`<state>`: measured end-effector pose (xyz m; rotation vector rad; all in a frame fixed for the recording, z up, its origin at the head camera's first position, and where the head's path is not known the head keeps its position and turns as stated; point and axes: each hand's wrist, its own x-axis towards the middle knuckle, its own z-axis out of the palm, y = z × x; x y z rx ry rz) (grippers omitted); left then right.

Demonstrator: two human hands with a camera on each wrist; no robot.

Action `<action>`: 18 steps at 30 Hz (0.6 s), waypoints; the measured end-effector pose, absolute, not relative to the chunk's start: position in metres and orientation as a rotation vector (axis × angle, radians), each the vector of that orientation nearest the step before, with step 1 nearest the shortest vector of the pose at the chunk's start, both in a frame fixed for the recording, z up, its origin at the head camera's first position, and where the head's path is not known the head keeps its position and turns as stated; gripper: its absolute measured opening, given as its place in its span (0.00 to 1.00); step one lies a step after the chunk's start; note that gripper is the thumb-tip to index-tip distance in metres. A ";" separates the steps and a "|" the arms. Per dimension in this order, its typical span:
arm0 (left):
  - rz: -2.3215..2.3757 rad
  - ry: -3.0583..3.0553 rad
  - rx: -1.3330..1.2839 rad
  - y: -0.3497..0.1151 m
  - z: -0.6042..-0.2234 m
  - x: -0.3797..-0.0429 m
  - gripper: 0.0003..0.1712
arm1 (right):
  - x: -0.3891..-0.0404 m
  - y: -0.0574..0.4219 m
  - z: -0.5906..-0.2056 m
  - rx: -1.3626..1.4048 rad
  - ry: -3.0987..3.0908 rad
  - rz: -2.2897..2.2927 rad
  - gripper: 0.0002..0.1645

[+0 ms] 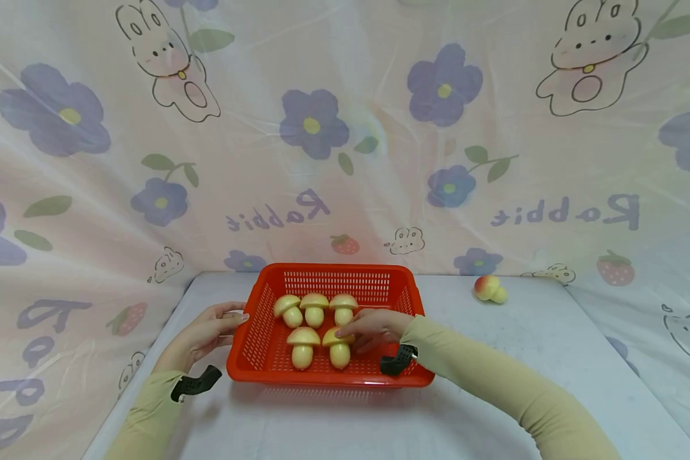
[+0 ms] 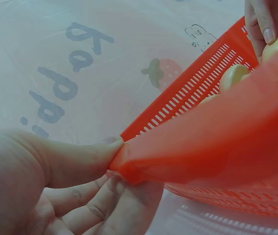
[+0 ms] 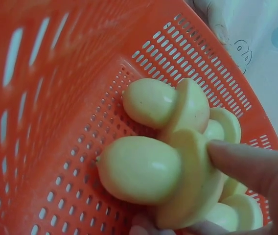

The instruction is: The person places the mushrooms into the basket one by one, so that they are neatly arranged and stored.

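Note:
A red perforated plastic basket [image 1: 330, 381] holds several toy mushrooms with yellowish stems and pink-tinged caps. My left hand [image 1: 209, 333] pinches the basket's left rim, thumb on top and fingers underneath, as the left wrist view shows. Inside the basket, my right hand [image 1: 375, 327] holds the front right mushroom [image 1: 340, 353] by its cap. In the right wrist view, the thumb [image 3: 249, 164] presses on that cap, while fingertips show below it. Beside it lies another mushroom [image 1: 303, 354]; more form a row behind, near the far wall.
On the white table [image 1: 529, 370], a small red-and-yellow fruit-like piece [image 1: 487, 288] and a yellow lump touching it lie at the back right. A patterned curtain [image 1: 379, 172] hangs behind the table and along its sides. Each wrist carries a black camera mount [image 1: 198, 383].

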<state>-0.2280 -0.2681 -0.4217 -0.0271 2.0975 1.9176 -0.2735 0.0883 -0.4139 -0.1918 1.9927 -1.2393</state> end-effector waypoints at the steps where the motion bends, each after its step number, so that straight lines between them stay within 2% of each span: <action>1: 1.919 2.095 -0.027 -0.268 -0.422 -0.228 0.35 | -0.273 0.088 -0.414 -0.195 2.000 -1.232 0.22; 18: 1.923 2.074 -0.015 -0.267 -0.420 -0.226 0.35 | -0.272 0.090 -0.415 -0.160 2.082 -1.206 0.20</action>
